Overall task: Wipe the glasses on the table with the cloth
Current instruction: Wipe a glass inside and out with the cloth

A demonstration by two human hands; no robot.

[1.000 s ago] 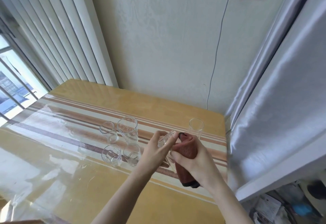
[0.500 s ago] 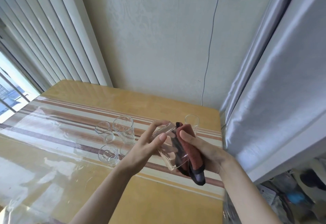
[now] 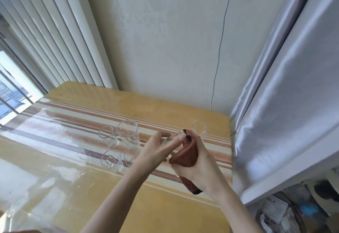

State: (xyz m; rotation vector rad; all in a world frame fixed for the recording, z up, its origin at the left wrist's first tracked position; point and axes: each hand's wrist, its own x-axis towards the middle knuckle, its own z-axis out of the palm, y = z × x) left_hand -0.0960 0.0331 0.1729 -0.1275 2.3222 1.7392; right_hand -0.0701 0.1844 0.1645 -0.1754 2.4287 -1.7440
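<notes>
My left hand (image 3: 157, 153) grips a clear glass (image 3: 169, 139) by its rim, held above the table. Pressed against that glass is a dark red cloth (image 3: 185, 156), which my right hand (image 3: 200, 165) clasps around the glass body; most of the glass is hidden by fingers and cloth. Several more clear glasses stand on the table to the left: a tall one (image 3: 128, 134), a smaller one (image 3: 108, 135), and two low ones (image 3: 111, 160) (image 3: 131, 156). One slim glass (image 3: 199, 129) stands just behind my right hand.
The wooden table (image 3: 165, 209) carries a striped runner under a clear plastic cover. Its right edge meets a silver curtain (image 3: 275, 113). A white cable (image 3: 219, 53) hangs down the back wall. Vertical blinds (image 3: 55, 40) and a window are at the left.
The glass was tilted out in the open between my hands half a second ago; now the cloth is wrapped closer around it and both hands have closed together again.
</notes>
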